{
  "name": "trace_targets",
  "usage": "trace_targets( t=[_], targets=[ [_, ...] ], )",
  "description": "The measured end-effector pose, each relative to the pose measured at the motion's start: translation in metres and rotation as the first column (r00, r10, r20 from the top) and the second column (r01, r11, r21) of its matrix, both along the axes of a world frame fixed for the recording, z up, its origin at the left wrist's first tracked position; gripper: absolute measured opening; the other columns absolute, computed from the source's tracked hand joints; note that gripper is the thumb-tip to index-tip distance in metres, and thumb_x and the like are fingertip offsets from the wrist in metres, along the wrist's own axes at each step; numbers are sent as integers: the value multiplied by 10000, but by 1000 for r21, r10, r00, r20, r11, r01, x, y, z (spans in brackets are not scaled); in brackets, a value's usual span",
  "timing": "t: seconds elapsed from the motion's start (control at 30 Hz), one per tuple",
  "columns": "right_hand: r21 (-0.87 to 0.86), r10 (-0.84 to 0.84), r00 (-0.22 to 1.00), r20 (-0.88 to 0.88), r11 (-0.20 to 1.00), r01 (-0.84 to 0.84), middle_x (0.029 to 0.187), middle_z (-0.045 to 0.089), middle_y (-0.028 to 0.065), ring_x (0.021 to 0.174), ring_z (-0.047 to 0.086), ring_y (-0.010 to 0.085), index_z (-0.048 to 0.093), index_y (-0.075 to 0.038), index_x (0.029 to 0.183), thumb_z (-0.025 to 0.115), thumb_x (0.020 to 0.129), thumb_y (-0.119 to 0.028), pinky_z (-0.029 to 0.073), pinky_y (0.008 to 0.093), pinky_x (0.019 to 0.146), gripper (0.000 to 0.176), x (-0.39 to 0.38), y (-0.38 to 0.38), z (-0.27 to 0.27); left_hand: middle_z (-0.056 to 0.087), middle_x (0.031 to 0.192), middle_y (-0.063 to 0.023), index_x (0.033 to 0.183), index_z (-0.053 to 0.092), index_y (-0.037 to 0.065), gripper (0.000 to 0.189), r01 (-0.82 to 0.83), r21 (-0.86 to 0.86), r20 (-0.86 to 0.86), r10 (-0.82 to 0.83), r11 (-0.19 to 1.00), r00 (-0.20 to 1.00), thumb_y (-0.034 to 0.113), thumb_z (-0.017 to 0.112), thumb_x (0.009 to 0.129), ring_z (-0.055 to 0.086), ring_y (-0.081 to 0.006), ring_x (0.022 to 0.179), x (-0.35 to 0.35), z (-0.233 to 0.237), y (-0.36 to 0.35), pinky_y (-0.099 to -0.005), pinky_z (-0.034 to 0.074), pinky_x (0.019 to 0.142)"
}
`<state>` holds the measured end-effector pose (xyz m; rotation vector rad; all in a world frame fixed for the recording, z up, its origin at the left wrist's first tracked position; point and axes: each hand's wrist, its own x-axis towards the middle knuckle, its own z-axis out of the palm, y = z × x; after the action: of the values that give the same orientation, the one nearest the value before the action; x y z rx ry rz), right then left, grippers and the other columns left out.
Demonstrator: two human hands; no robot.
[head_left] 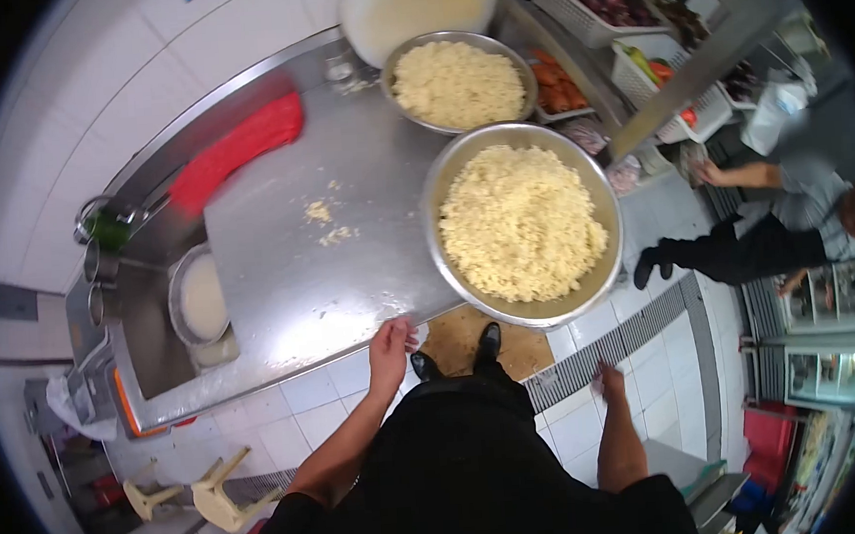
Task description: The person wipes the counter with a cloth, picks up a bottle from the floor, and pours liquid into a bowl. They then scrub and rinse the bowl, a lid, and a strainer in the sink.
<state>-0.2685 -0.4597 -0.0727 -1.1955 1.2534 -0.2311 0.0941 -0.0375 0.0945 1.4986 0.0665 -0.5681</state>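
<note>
My left hand point(391, 346) is at the front edge of the steel counter point(290, 266), its fingers loosely bent with nothing visible in them. Down by my right side hangs my right hand point(608, 381), small and blurred, so its fingers cannot be made out. A large steel bowl point(444, 266) at the counter's right end holds a heap of pale yellow crumbly food point(523, 222). Behind it stands a second steel bowl point(531, 94) with similar food point(460, 84). Pale crumbs point(318, 212) lie scattered on the counter.
Left of the counter, a sink point(154, 352) holds a basin of whitish liquid point(202, 298). A red cloth-like item point(239, 151) lies by the wall. Vegetable crates point(666, 81) sit on the right rack. A co-worker point(796, 215) stands right. Stools point(221, 495) are lower left.
</note>
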Motion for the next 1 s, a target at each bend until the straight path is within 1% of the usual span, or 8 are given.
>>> trace_targets(
  t=[0.1, 0.2, 0.3, 0.47, 0.6, 0.7, 0.8, 1.0],
  targets=[
    [293, 17, 849, -528, 942, 162, 601, 514, 2, 472, 512, 173, 541, -154, 735, 600, 888, -332, 447, 327, 444, 241, -54, 66, 33, 636, 872, -49, 1115, 600, 12, 259, -34, 67, -1, 34, 997, 999, 215, 480, 1007, 586, -109, 701, -12, -2, 22, -247, 489, 626],
    [341, 136, 821, -554, 937, 75, 967, 617, 124, 823, 605, 259, 592, -62, 1110, 617, 877, -331, 520, 429, 686, 358, -75, 89, 40, 635, 857, -38, 1121, 612, 22, 239, -81, 150, 65, 72, 985, 995, 195, 502, 997, 577, -92, 691, 9, -2, 32, -236, 480, 614],
    [330, 180, 834, -521, 944, 2, 877, 615, 102, 726, 604, 239, 608, -75, 1111, 585, 898, -343, 514, 423, 599, 342, -56, 71, 47, 631, 838, -19, 1147, 618, 30, 232, -170, 214, 199, 127, 962, 972, 149, 537, 966, 552, -76, 673, 60, -8, 42, -229, 461, 604],
    [-569, 62, 971, -231, 801, -187, 574, 449, 7, 435, 378, 93, 682, -3, 1072, 347, 993, -291, 328, 275, 395, 448, -24, -53, 38, 628, 841, -27, 1145, 621, 30, 253, -426, 223, 387, 322, 877, 864, 120, 518, 932, 553, -85, 700, 146, 22, 105, -236, 457, 612],
    [-753, -74, 990, -121, 656, -43, 599, 392, -37, 543, 344, 76, 642, -4, 919, 480, 984, -292, 261, 272, 478, 337, 107, -61, 206, 622, 812, -29, 1117, 635, 17, 253, -595, 228, 437, 465, 771, 770, 131, 536, 914, 553, -93, 701, 182, 22, 164, -241, 462, 625],
    [-960, 134, 987, 85, 275, 46, 665, 430, -66, 561, 341, 47, 640, -20, 966, 565, 958, -197, 267, 238, 496, 193, 203, -43, 269, 604, 802, -21, 1121, 633, 9, 256, -649, 170, 455, 525, 741, 719, 123, 543, 910, 528, -83, 686, 200, 1, 188, -239, 452, 614],
    [-799, 188, 982, -9, 589, -120, 839, 589, -5, 783, 525, 90, 634, 13, 1053, 568, 955, -145, 453, 247, 717, 197, 308, 15, 314, 546, 747, 14, 1116, 622, 5, 237, -589, 154, 344, 516, 793, 784, 122, 530, 931, 459, -50, 622, 213, -19, 200, -218, 391, 552],
    [-934, 527, 836, -156, 198, -298, 709, 598, 120, 659, 552, 140, 658, 28, 943, 640, 903, -192, 444, 308, 626, 224, 563, 144, 397, 523, 732, 30, 1114, 615, 24, 216, -511, 103, 272, 470, 853, 840, 150, 547, 952, 441, -42, 614, 213, -5, 217, -203, 360, 526]
  ],
)
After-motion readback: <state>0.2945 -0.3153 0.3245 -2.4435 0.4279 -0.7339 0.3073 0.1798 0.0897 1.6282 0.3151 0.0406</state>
